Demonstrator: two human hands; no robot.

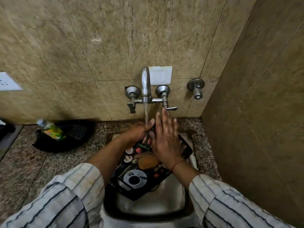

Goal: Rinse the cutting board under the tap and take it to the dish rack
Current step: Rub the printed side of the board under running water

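Observation:
A black cutting board (139,171) printed with food pictures tilts over the steel sink (158,204), its far edge raised toward the tap (145,83). Water runs from the spout onto my left hand (139,131), which grips the board's upper edge. My right hand (166,139) lies flat on the board's face with fingers spread, fingertips just below the tap's right lever (171,109). No dish rack is in view.
A green dish-soap bottle (51,130) lies in a black pan (65,135) on the granite counter (32,162) at left. A second valve (196,88) sticks out of the wall at right. A side wall (263,112) closes in the right.

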